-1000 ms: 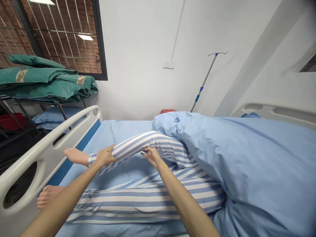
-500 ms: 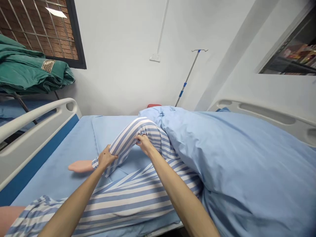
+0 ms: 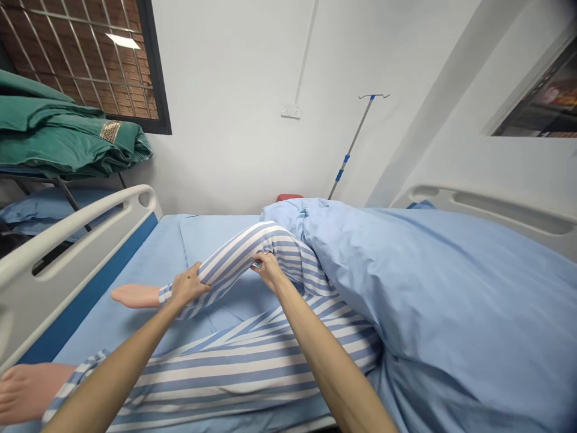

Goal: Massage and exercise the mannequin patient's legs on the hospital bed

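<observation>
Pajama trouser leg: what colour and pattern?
The pajama trouser leg has blue-and-white stripes, shown in the head view.

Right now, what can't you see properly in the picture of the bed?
All of these are in the head view:
The red thing: the blue blanket hides most of it, so I can't tell what it is.
The right hand's fingertips: hidden in the folds of the striped trouser leg.
The foot at lower left: cut off by the picture's edge.
The colourful things in the opening in the wall: blurred and cut off by the edge.
</observation>
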Tool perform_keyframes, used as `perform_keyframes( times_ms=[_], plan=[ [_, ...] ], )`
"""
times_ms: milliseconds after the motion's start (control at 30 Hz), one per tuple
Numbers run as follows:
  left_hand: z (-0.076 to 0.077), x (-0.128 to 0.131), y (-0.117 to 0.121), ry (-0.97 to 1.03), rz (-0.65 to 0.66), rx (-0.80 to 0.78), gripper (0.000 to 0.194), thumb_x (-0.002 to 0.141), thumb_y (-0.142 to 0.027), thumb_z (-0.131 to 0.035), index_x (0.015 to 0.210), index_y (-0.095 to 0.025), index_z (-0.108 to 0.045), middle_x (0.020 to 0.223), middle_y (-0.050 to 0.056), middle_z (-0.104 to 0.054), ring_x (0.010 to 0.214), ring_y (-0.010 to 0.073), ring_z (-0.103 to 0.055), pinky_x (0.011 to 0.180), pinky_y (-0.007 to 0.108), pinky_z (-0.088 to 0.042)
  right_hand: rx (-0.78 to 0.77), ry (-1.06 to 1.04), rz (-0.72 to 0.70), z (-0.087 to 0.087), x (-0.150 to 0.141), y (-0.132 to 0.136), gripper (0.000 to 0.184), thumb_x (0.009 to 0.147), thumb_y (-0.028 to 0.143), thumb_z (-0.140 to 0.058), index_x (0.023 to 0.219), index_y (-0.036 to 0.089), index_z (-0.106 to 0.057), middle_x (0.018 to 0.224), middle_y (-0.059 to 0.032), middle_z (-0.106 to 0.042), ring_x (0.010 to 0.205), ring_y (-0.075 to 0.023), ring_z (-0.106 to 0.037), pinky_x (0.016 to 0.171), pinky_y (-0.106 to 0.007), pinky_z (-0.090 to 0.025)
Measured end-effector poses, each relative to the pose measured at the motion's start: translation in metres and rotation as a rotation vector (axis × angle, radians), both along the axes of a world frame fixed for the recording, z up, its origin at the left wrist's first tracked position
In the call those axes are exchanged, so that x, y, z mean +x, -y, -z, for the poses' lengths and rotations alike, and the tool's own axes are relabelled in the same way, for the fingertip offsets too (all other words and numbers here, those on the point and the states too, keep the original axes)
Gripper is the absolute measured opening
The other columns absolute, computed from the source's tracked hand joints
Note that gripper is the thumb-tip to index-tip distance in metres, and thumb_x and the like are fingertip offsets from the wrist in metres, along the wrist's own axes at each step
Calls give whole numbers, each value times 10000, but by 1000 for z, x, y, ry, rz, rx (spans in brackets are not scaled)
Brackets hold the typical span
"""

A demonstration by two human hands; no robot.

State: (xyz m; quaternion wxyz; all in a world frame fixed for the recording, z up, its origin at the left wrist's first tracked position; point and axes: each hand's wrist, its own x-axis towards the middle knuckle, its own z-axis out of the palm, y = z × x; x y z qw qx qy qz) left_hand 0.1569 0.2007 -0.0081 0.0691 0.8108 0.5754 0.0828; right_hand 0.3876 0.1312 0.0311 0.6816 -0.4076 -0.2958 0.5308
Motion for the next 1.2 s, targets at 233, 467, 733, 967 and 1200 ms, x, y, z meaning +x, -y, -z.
perform_keyframes(
  times_ms=[233,467,733,967,1200],
  plan=[
    [-49,-67,-5,-203,79,82,500,600,-406,-577,1062,-265,-452,1061,50,-632,921,270,-584,744,338,-387,-81,-272,-53,33,-49,5,184,544,165,-619,672,211,-494,735,34,-595,752,-156,-538,683,-320,-423],
    [-65,-95,0,-368,194,83,466,570,-295,-600,1019,-237,-492,1008,95,-631,936,291,-572,828,419,-345,-215,-496,-78,106,-101,15,148,545,193,-601,651,211,-498,719,12,-606,750,-182,-568,667,-330,-460],
    [-45,-96,9,-311,126,46,549,576,-322,-604,1099,-236,-464,1035,86,-623,942,283,-567,806,391,-373,-187,-418,-109,96,-89,15,123,559,178,-581,616,199,-474,762,7,-610,754,-163,-575,715,-328,-460],
    [-32,-65,17,-128,10,58,563,627,-395,-584,1151,-259,-431,1131,58,-595,951,255,-570,769,336,-395,-80,-217,-52,40,-44,12,187,530,140,-610,550,195,-434,660,31,-567,780,-161,-533,746,-341,-423],
    [-18,4,22,80,-22,116,549,644,-461,-586,1136,-274,-430,1067,17,-615,939,238,-568,744,310,-393,-10,-84,-31,-11,7,13,160,557,147,-584,594,193,-436,740,25,-584,824,-155,-509,786,-352,-391]
  ],
)
